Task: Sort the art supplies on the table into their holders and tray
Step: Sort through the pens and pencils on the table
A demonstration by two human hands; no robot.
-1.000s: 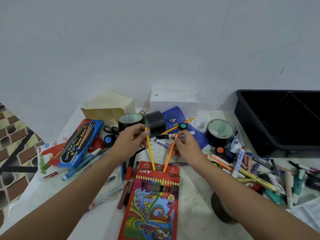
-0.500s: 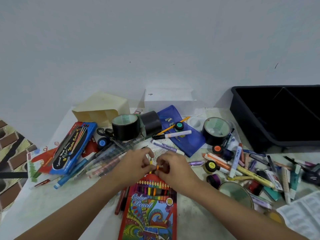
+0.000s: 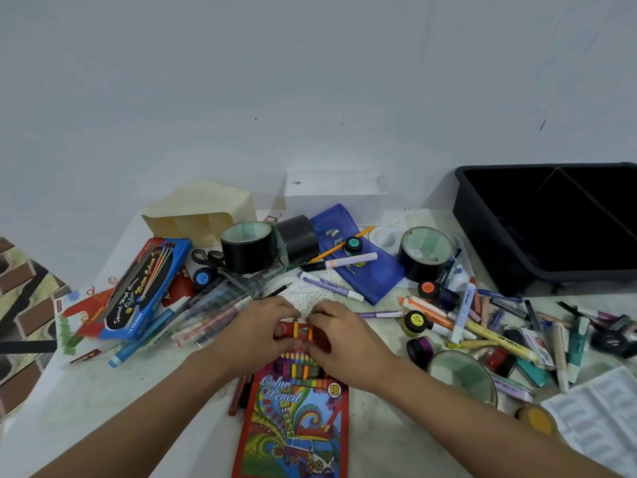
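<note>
Left hand (image 3: 262, 334) and right hand (image 3: 341, 336) pinch the red flap (image 3: 302, 336) of the colour pencil box (image 3: 293, 426), fingertips nearly touching. Box body lies flat, just nearer the person than the grip.

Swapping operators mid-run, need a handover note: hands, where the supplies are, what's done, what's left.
Left hand and right hand: both pinch the top flap of the pencil box, which is not yet closed.
The box lies front centre. The yellow pencil and orange pencil are in it, their ends showing between the fingers.
Tray far right, holder back left: nothing seen in either.
Left: close the flap, then sort the markers, paint pots and tape rolls.
</note>
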